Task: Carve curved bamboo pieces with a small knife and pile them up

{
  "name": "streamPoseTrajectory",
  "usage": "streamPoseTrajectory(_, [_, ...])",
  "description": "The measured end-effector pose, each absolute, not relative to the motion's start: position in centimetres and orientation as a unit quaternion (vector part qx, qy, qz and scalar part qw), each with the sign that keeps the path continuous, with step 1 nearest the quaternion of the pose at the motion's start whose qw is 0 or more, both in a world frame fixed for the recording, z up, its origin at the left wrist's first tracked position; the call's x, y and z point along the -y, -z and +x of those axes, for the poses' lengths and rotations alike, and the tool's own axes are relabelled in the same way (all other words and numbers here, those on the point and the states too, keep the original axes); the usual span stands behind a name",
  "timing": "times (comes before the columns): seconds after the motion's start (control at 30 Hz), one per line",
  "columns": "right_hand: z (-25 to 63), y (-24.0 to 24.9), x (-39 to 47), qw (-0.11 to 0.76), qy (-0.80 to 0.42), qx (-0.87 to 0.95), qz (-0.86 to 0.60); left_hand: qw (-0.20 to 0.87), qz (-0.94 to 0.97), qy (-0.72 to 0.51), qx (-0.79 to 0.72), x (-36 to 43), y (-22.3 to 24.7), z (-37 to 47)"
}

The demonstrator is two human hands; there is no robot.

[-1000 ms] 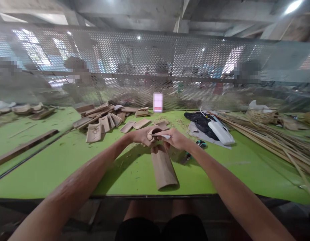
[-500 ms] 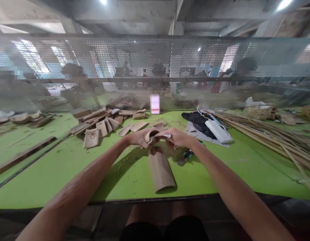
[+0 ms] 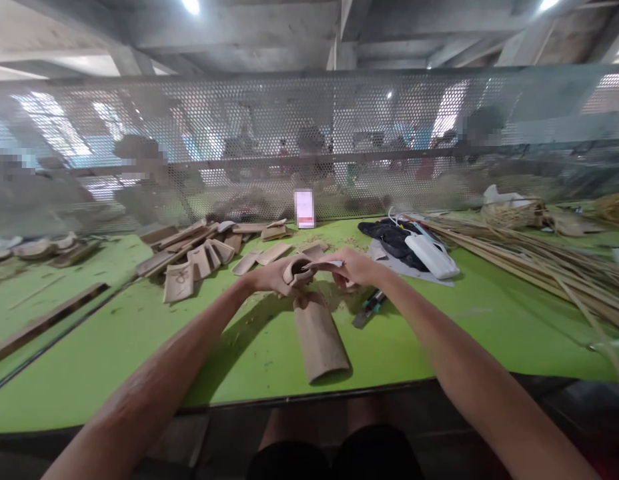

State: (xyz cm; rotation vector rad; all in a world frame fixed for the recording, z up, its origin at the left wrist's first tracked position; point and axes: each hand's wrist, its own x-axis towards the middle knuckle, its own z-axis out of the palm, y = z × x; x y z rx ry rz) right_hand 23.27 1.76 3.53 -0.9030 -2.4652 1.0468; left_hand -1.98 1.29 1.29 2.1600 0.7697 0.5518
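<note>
Tube [image 3: 290, 274], grasped by the left hand [image 3: 272, 277] near the far end of the curved board [image 3: 322, 341], has the right hand [image 3: 357, 268], pinching a sheet [image 3: 334, 264], drawn farther from its mouth, suggesting a rubbing stroke.

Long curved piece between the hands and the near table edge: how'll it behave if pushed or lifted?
The long curved piece looks stiff, holding its arched shape. Probably light for its size: the near end looks like a thin arch, not a solid block. Rounded side up on the green table, it'd likely slide rather than roll.
</note>
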Motion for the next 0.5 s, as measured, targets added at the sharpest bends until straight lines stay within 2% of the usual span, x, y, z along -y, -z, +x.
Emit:
streamPoseTrajectory(0.3, [21.1,-2.7,-0.3,0.154,-0.446,0.848,-0.24,0.345,0.856,-0.214,-0.319,-1.3,-1.2,-2.1])
streamPoseTrajectory(0.5, [23.0,-3.7,-1.5,0.161,-0.344,0.875,-0.3,0.412,0.84,-0.205,-0.288,-1.3,-1.4,-1.9])
